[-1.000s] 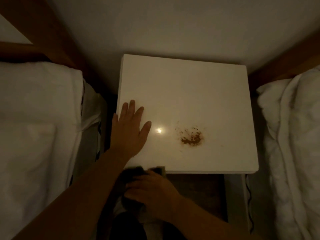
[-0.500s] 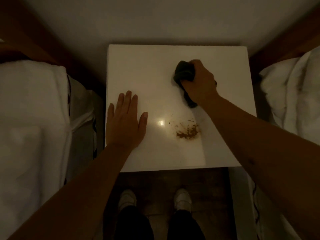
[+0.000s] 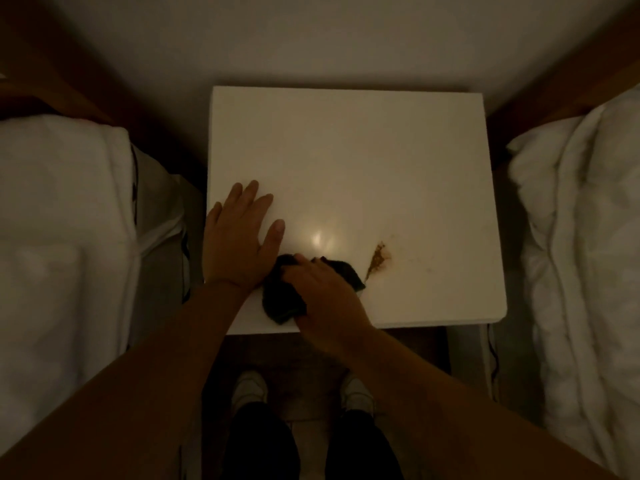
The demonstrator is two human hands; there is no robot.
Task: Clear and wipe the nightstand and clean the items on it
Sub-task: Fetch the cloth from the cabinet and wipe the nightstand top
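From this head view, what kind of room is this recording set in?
Most likely a bedroom, perhaps a twin hotel room: a white nightstand stands against the wall between two beds with white bedding and wooden headboards.

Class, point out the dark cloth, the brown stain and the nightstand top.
dark cloth (image 3: 280, 299): head view, its near left fold.
brown stain (image 3: 379, 259): head view, its thick middle.
nightstand top (image 3: 346, 150): head view, bare far part.

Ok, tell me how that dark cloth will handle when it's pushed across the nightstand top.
The dark cloth looks soft and floppy: it bunches under the right hand. It probably glides easily, since the nightstand top is glossy. It likely smears the brown stain rather than lifting it at once.
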